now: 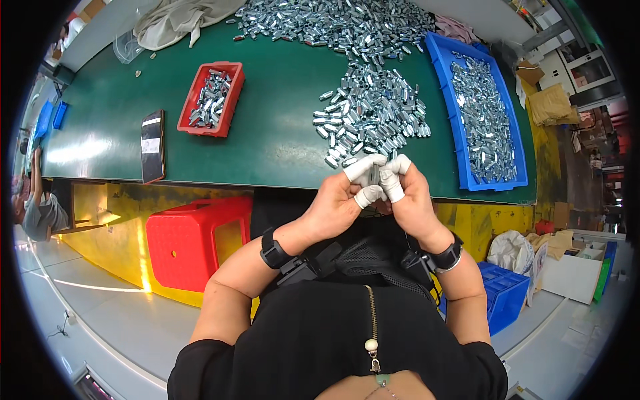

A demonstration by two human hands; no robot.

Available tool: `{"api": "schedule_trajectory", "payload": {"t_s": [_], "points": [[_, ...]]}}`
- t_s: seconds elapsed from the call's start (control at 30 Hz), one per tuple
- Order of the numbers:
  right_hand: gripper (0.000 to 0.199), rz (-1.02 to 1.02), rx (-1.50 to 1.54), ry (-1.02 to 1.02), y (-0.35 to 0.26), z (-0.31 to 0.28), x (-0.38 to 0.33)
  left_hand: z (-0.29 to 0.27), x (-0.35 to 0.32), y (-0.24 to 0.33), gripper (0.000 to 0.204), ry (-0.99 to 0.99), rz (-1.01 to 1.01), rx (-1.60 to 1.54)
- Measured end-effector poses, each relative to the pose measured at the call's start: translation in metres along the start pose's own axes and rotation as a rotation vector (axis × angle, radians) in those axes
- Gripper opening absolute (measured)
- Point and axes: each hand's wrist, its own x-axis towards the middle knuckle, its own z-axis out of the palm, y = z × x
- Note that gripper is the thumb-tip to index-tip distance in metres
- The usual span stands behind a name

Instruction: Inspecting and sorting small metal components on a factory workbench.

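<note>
My left hand (337, 205) and my right hand (415, 203) meet at the front edge of the green table (280, 120). White finger cots cover several fingertips on both. Pinched between the fingertips is a small silver metal piece (375, 175), mostly hidden by them. Just beyond my hands lies a loose pile of shiny metal pieces (377, 110), short and elongated. It runs back into a larger heap (333, 23) of the same pieces at the far edge.
At the right stands a blue tray (455, 127) full of metal pieces. A red bin (225, 123) on the left holds more, beside a dark flat case (153, 147). Below the table are a red stool (180, 250) and a blue crate (501, 293). Cloth (180, 23) lies far left.
</note>
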Motion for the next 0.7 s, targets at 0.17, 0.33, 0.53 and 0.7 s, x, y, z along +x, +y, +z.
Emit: {"api": "schedule_trajectory", "payload": {"t_s": [0.17, 0.33, 0.53, 0.7], "points": [[0.008, -0.534, -0.678, 0.136, 0.005, -0.036, -0.009, -0.013, 0.013, -0.017, 0.033, 0.224, -0.337, -0.29], [0.015, -0.221, -0.529, 0.629, -0.006, -0.129, 0.014, -0.032, 0.009, -0.029, 0.036, 0.316, -0.175, -0.039], [0.02, -0.246, -0.706, 0.247, 0.026, -0.09, 0.022, -0.031, 0.003, -0.038, 0.039, 0.312, -0.168, -0.028], [0.018, -0.181, -0.861, 0.12, 0.045, -0.045, 0.02, -0.038, 0.003, -0.039, 0.041, 0.282, -0.143, -0.123]]}}
